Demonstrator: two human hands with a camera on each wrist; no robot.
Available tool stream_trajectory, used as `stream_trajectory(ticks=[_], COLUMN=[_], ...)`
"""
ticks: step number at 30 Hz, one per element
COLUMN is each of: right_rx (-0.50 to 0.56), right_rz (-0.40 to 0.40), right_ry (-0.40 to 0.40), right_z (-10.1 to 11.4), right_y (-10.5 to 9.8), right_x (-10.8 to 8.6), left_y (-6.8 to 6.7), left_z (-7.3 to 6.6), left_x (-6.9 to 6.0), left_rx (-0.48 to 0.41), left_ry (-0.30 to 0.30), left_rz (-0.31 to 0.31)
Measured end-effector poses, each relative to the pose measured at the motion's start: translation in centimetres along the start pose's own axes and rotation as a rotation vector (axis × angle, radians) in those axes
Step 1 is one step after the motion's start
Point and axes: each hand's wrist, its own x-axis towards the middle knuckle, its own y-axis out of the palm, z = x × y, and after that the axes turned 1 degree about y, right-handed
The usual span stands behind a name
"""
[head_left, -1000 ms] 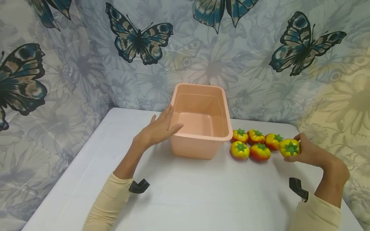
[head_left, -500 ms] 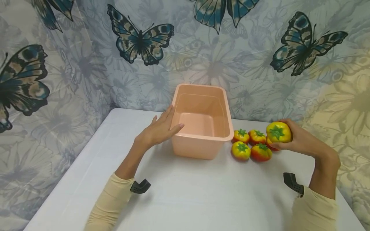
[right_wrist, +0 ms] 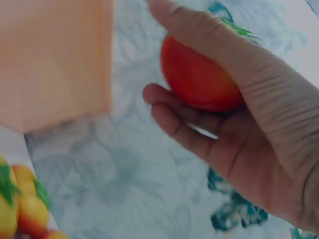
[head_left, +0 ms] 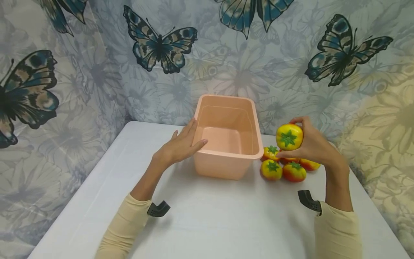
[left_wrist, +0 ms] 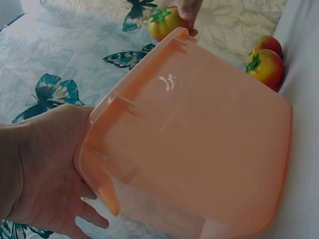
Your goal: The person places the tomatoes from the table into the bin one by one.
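My right hand [head_left: 310,144] holds a yellow-and-red tomato [head_left: 289,137] with a green star-shaped calyx, thumb below and fingers over the far side. It hangs in the air just right of a peach plastic tub [head_left: 223,165]. Seen from the right wrist, the held tomato [right_wrist: 199,74] shows its red side. My left hand [head_left: 178,148] rests on the tub's left rim with fingers straight and thumb over the front corner. The left wrist view shows that hand [left_wrist: 50,164] against the tub [left_wrist: 199,134]. The visible tub floor bears nothing.
Several more tomatoes [head_left: 294,172] sit on the white table [head_left: 233,216] close to the tub's right side, partly below my right hand. A butterfly-patterned cloth [head_left: 242,68] hangs behind the table. A dark camera mount [head_left: 308,200] juts from each sleeve.
My right hand has lifted the tomato from the right end of the group and carried it left and up, toward the tub. My left hand stays on the rim.
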Motion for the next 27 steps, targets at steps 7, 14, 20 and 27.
stream_trajectory(ticks=[7, 14, 20, 27], right_rx=[0.039, 0.029, 0.037, 0.079], right_rz=[-0.165, -0.188, -0.149, -0.093], right_ry=[0.005, -0.036, 0.033, 0.049], right_z=[3.3, 5.2, 5.4, 4.0], right_y=[2.6, 4.9, 6.8, 9.7], right_x=[2.4, 4.4, 5.4, 6.2], left_y=[0.0, -0.2, -0.2, -0.1], left_z=[0.0, -0.2, -0.1, -0.1], left_x=[-0.1, 0.0, 0.2, 0.3], left_rx=[0.010, 0.010, 0.007, -0.003], left_ry=[-0.001, 0.002, 0.013, 0.007], left_rz=[0.000, 0.000, 0.004, 0.010])
